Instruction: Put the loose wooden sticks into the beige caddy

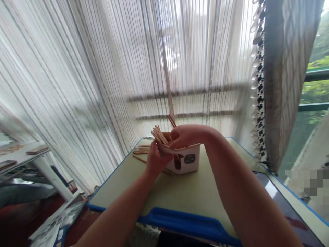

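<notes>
A white box (190,168) with a dark label and a cut-out in its front wall stands on the table. My left hand (157,157) is closed around its left corner. Several thin wooden chopsticks (159,136) lean out of the box above that hand. Over the rim reaches my right hand (181,135), its fingers bent down into the box among the sticks. A couple of chopsticks (171,120) stick up just behind this hand and seem pinched in it; its fingertips are partly hidden. More loose sticks (141,150) lie on the table left of the box.
The pale table (123,185) has a blue edge and a blue front tray (185,221). A dark flat-screened device (272,192) lies at the right. Striped sheer curtains (154,68) hang right behind the table. Another white table (23,154) stands at the left.
</notes>
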`<state>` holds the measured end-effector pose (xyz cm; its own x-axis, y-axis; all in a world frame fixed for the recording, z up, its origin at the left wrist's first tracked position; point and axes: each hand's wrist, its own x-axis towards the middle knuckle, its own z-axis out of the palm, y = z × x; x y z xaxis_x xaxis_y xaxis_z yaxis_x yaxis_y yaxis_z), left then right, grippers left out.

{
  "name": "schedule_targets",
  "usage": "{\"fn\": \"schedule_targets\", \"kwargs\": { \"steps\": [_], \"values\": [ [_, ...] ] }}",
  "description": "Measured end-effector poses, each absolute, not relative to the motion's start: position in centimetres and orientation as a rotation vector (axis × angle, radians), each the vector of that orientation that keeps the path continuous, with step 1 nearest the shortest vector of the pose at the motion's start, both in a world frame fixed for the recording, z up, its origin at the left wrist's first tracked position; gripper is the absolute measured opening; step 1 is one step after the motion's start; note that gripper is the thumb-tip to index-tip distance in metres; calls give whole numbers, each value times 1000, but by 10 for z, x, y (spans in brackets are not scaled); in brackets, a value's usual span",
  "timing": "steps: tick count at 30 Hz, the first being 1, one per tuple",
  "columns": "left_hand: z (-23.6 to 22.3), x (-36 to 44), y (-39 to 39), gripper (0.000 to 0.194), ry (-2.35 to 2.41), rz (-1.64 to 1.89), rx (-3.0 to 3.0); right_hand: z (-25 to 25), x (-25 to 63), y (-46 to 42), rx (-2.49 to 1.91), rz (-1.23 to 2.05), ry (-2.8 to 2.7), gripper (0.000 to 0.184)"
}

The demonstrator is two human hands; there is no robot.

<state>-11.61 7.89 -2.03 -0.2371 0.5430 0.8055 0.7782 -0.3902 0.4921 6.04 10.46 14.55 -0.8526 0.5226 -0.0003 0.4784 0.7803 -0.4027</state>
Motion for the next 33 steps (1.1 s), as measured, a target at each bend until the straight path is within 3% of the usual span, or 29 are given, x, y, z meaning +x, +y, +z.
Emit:
{"fn": "schedule_targets", "kwargs": {
  "steps": [3,14,24,27,33],
  "values": [
    [-22,-121,88,86,-1588,-1659,-1772,139,51,117,-797,551,-2839,20],
    [-26,-129,102,88,-1594,-1623,-1783,158,56,128,-775,73,-1825,43],
    [-15,-111,70,86,-1535,-1603,-1916,135,44,120,-817,-54,-2330,29],
    [-19,-108,63,80,-1422,-1656,-2034,129,45,114,-878,-69,-2385,23],
    [-29,-116,71,46,-1360,-1966,-2000,134,58,109,-950,-115,-2293,26]
  ]
}}
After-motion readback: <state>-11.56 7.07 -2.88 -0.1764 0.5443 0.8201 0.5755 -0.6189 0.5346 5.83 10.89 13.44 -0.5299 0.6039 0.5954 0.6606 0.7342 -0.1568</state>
